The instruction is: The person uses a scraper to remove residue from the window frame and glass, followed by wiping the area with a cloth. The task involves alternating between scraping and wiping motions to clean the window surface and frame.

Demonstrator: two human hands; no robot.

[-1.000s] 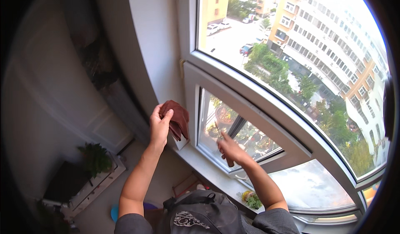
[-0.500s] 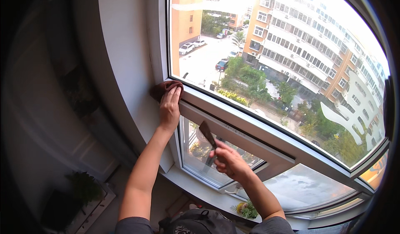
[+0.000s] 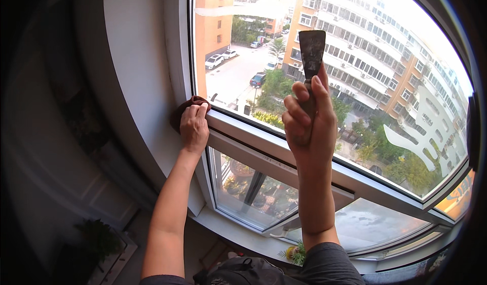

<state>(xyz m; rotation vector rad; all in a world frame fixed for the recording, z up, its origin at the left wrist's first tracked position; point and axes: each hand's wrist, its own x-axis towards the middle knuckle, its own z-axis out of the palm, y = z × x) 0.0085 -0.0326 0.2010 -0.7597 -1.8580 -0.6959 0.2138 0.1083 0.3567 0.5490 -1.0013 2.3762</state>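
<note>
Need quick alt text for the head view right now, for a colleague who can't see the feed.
A person's right hand holds a flat-bladed scraper upright against the upper window pane. The left hand presses a dark brown cloth on the white window frame at the pane's lower left corner.

The left hand (image 3: 194,128) presses a dark brown cloth (image 3: 183,108) against the white window frame (image 3: 264,142) at nine o'clock. The right hand (image 3: 310,122), near centre, grips a flat metal scraper (image 3: 311,51) upright, its blade toward twelve o'clock before the glass pane (image 3: 355,57).
</note>
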